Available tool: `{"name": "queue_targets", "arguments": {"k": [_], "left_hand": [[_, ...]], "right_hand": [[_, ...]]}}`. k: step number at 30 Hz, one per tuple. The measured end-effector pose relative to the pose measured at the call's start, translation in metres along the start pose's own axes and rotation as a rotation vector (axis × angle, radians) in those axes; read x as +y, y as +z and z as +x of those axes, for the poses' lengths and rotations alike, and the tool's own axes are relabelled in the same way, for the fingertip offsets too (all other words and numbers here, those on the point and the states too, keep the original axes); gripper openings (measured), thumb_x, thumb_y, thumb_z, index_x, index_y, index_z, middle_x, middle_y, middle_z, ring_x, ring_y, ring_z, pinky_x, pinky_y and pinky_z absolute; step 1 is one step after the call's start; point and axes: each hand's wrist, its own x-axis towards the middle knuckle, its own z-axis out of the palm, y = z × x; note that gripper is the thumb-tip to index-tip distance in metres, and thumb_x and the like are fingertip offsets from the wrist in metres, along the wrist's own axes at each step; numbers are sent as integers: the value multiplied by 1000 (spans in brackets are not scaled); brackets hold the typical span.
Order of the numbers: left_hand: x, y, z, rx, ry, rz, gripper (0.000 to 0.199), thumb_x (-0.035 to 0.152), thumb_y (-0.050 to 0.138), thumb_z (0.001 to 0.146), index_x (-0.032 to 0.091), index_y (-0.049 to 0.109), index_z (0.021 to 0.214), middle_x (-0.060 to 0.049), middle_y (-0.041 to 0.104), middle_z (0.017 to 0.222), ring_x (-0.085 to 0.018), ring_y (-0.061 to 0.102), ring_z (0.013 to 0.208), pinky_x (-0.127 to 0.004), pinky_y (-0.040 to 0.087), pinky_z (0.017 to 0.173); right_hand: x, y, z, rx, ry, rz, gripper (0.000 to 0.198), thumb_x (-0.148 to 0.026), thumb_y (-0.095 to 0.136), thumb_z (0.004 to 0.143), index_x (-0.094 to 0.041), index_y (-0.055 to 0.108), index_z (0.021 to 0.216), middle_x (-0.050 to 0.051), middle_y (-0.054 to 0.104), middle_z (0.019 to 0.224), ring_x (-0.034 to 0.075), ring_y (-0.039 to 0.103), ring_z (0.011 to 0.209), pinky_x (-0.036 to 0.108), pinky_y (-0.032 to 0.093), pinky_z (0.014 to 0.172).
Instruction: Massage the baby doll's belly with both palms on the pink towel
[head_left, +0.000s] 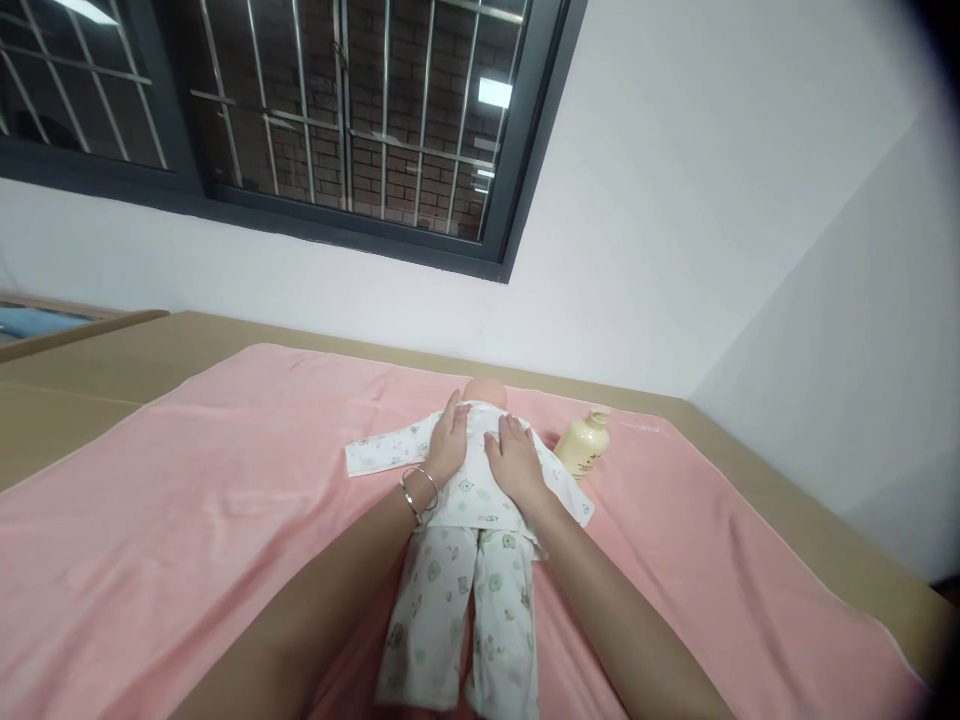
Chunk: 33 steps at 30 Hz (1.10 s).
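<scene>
A baby doll (486, 391) lies on a pink blanket, its head at the far end. It wears a white printed top (480, 490) and matching trousers (431, 610); the sleeves spread out to both sides. My left hand (449, 440) rests on the left side of the doll's upper body, fingers stretched out, with a bracelet at the wrist. Flat on the right side of the chest lies my right hand (516, 462), its fingers extended. Neither hand grips anything. A pale yellow bottle (583, 442) stands tilted in view beside the right sleeve.
The pink blanket (225, 480) covers most of a tan surface (67, 410). Behind it rises a white wall (622, 250) with a dark-framed, barred window (352, 120). At the far left is a wooden edge (97, 327) with something blue beyond it.
</scene>
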Motion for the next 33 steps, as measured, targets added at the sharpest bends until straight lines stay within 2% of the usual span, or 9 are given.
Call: {"name": "queue_targets", "arguments": {"k": [3, 5, 9, 11, 14, 17, 21, 26, 33], "left_hand": [[-4, -1, -1, -26, 46, -46, 60, 53, 24, 101, 17, 33, 148, -13, 62, 131, -21, 52, 129, -41, 34, 113], [-5, -2, -1, -45, 67, -68, 60, 53, 24, 101, 18, 32, 148, -13, 59, 135, -20, 51, 130, -41, 34, 113], [-6, 0, 0, -26, 80, -63, 57, 50, 24, 101, 18, 32, 148, -13, 56, 138, -20, 50, 131, -41, 34, 114], [-7, 1, 2, -4, 96, -3, 52, 45, 27, 101, 17, 40, 143, -13, 56, 138, -20, 50, 131, -40, 36, 113], [-7, 3, 4, 38, 124, 204, 36, 32, 42, 96, 16, 60, 122, -13, 60, 132, -24, 52, 128, -43, 37, 112], [-7, 3, 6, 37, 166, 349, 28, 21, 46, 90, 16, 69, 105, -13, 64, 127, -25, 54, 124, -43, 37, 112], [-6, 3, 7, -34, 177, 376, 32, 21, 45, 90, 15, 68, 111, -11, 66, 124, -23, 57, 121, -40, 39, 111], [-4, 3, 11, -95, 155, 540, 37, 26, 45, 91, 12, 62, 121, -14, 61, 132, -26, 50, 128, -44, 31, 115], [-4, 4, 14, -168, 79, 651, 44, 35, 43, 93, 14, 55, 130, -15, 50, 144, -30, 38, 139, -48, 22, 117]], "right_hand": [[-14, -3, -7, -38, -256, 7, 49, -28, 38, 96, -15, 48, 142, 13, 38, 152, 27, 27, 145, 49, 16, 119], [-17, -4, -7, -87, -362, 27, 45, -26, 38, 97, -24, 52, 139, 6, 40, 152, 24, 28, 144, 50, 13, 119], [-9, -4, 0, -106, -249, 65, 46, -38, 39, 98, -28, 47, 142, 4, 34, 155, 24, 22, 147, 54, 10, 119], [-4, -2, 3, -87, -186, 81, 47, -41, 40, 98, -27, 47, 143, 5, 30, 157, 26, 20, 147, 54, 10, 118], [2, 2, 7, -60, -124, 130, 48, -42, 38, 98, -24, 49, 141, 7, 31, 156, 27, 21, 147, 54, 12, 118], [5, 5, 9, -31, -81, 196, 50, -43, 39, 97, -21, 50, 140, 9, 34, 155, 26, 24, 146, 52, 16, 118], [8, 5, 11, 24, -50, 233, 51, -43, 38, 97, -17, 53, 138, 12, 41, 150, 25, 30, 144, 47, 21, 118], [11, 0, 13, 35, -32, 114, 50, -43, 43, 95, -17, 52, 138, 13, 47, 145, 28, 37, 139, 51, 17, 117], [15, -6, 17, 4, -61, 19, 52, -46, 48, 93, -19, 51, 136, 11, 52, 141, 28, 44, 133, 43, 31, 110]]}}
